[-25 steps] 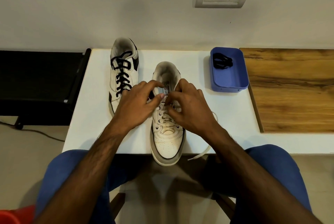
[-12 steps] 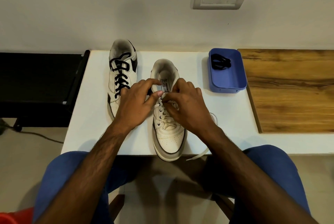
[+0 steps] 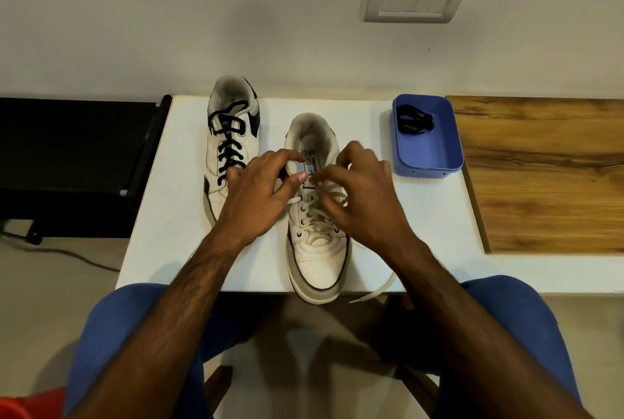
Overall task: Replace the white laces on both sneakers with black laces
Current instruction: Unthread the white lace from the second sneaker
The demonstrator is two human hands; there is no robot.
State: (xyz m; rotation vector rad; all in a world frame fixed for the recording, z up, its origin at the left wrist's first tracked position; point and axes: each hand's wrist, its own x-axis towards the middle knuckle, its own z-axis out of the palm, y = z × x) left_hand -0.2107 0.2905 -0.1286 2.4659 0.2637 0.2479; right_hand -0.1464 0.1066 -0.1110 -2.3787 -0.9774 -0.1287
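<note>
Step in hand: judged as unthreading the cream-white flat lace [image 3: 332, 194] from the worn white leather sneaker [image 3: 319, 260].
Left hand [image 3: 256, 195]: grip closed, thumb and forefinger pinched on the tongue's top edge.
Right hand [image 3: 361, 206]: grip curled, fingertips hooked into the loosened upper crossings.
Doing it well: tongue best held steady; slack drawn out one crossing at a time, straight from each eyelet.
Lace against grip: lay under the right fingers and at their 9 o'clock; loose end trailed off the white bench [image 3: 422, 233] at 5 o'clock.
Replacement: coiled black lace [image 3: 413, 121] sat in the blue plastic tray [image 3: 427, 151], 2 o'clock of the sneaker, apart from both hands.
Second white sneaker [image 3: 216, 155]: black-laced, at 10 o'clock.
</note>
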